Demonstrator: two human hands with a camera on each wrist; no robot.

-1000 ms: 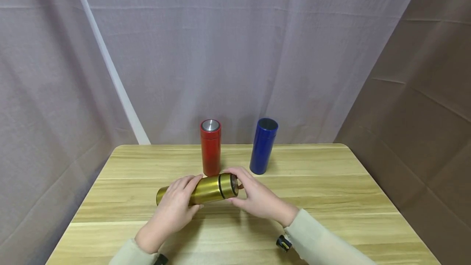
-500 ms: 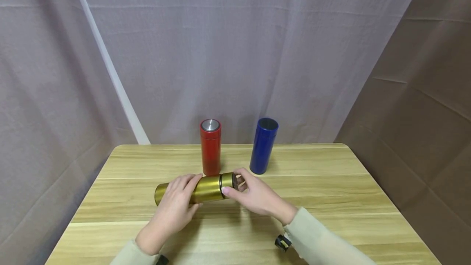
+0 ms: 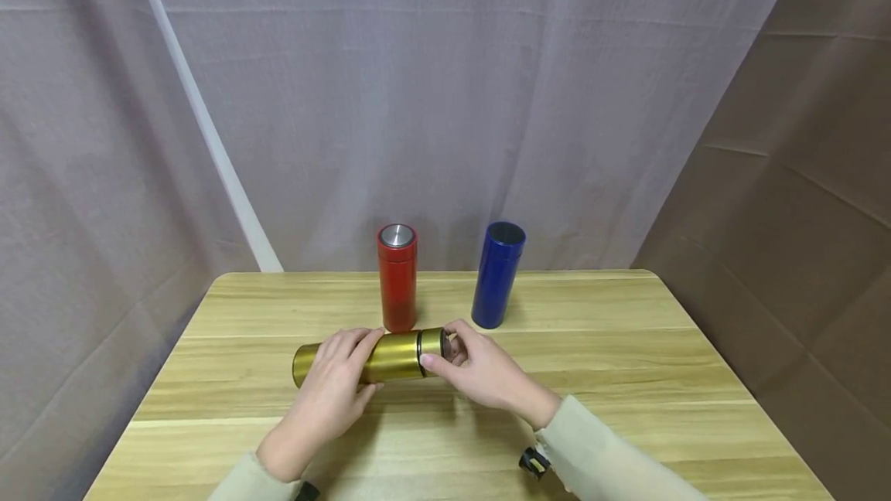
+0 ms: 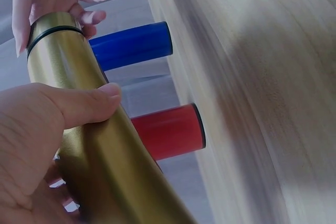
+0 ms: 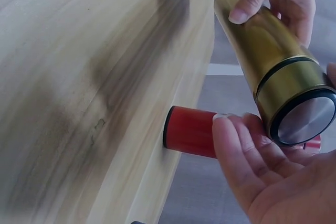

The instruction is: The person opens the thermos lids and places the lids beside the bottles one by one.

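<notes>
A gold thermos bottle (image 3: 393, 358) lies on its side in the air above the table, its lid end toward the right. My left hand (image 3: 334, 377) grips the bottle's body, thumb on the near side and fingers over the far side. At the other end my right hand (image 3: 483, 369) has its thumb on the gold lid (image 5: 296, 85), close to the black seam, and its index finger at the lid's far edge. Its other fingers curve loosely below the lid in the right wrist view. The lid sits against the body, and its silver end shows there.
Behind the gold bottle a red thermos bottle (image 3: 398, 281) stands upright on the wooden table (image 3: 626, 377). To its right stands a blue thermos bottle (image 3: 497, 277) with a dark top. Grey curtains (image 3: 445, 99) hang behind the table.
The right thumb has shifted from the lid's underside up onto its near face, and the fingers have moved round the lid. The gold bottle has tilted slightly; the left hand keeps its grip.
</notes>
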